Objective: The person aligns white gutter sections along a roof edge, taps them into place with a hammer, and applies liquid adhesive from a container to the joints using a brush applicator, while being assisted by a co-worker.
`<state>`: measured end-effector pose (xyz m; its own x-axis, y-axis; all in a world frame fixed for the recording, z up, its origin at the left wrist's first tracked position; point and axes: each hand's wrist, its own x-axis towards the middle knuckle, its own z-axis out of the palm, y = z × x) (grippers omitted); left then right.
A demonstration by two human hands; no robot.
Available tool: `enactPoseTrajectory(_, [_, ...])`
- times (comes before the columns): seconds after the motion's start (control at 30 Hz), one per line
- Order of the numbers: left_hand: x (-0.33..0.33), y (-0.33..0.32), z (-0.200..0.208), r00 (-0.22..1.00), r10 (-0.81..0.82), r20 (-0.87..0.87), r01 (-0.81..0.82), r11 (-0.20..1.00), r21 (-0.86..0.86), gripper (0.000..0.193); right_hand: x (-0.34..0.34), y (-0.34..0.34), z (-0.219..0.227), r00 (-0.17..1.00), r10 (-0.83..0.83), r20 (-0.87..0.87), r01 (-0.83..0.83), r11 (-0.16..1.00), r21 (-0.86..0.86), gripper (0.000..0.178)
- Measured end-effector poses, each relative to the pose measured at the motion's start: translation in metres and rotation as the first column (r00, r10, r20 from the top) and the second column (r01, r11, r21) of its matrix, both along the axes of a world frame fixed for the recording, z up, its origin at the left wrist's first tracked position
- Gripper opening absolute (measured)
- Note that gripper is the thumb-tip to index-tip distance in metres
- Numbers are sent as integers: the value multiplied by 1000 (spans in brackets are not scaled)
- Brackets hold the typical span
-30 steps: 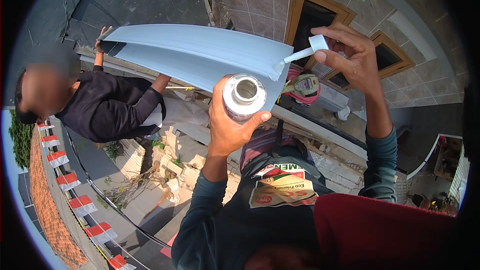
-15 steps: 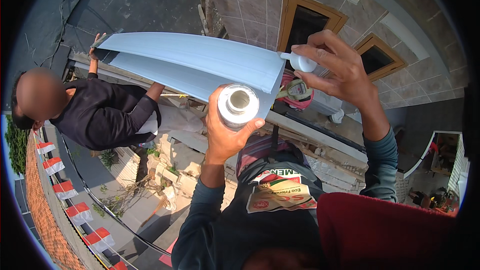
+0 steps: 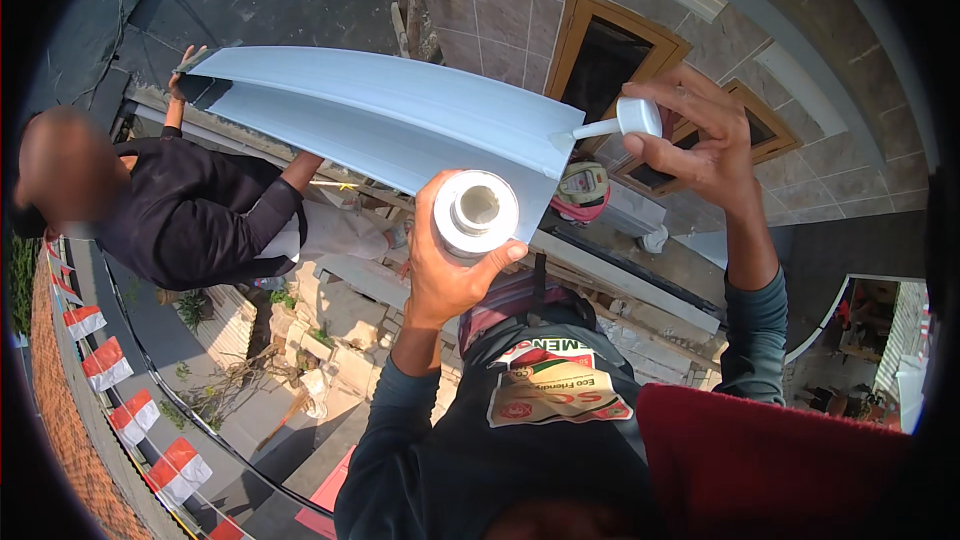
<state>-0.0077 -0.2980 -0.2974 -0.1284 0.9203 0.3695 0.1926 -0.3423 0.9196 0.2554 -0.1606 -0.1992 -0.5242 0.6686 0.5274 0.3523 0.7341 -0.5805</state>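
Note:
My left hand (image 3: pixel 440 285) is wrapped round a small round metal can (image 3: pixel 448 230); its neck stands open at the top. Between the thumb and fingers of my right hand (image 3: pixel 712 140) is a white cap applicator (image 3: pixel 640 117) with a thin stem. The stem's tip meets the near right end of a long pale blue gutter (image 3: pixel 380 90), where a wet-looking patch shows. The can sits in front of the gutter's near lower edge; whether my left hand also touches the gutter is hidden.
A person in a dark top (image 3: pixel 205 205) stands at the left, one hand (image 3: pixel 186 70) at the gutter's far end. A tiled wall with wood-framed windows (image 3: pixel 610 45) rises at upper right. Below lie rubble (image 3: pixel 315 335) and a pink-and-green bag (image 3: pixel 582 190). Red-and-white flags (image 3: pixel 180 470) hang at lower left.
My right hand has shifted slightly right and down, and more of the applicator's stem now shows outside the gutter's end. The gutter's channel has turned more into view. My left hand still grips the can.

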Motion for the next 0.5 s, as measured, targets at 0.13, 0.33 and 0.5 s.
enactPoseTrajectory(0.13, [-1, -4, 1, 1000, 6, 4, -6, 1000, -18, 84, 10, 16, -16, 994, -111, -10, 111, 993, 38, 36])
enactPoseTrajectory(0.33, [-6, -3, -2, 1000, -6, 24, 6, 1000, -10, 84, -9, 6, -14, 982, -132, 137, 77, 933, 351, 40])
enactPoseTrajectory(0.5, [-7, -2, -1, 1000, 0, 18, 0, 1000, -14, 84, -12, 1, -1, 996, -46, 70, 24, 959, 282, 41])
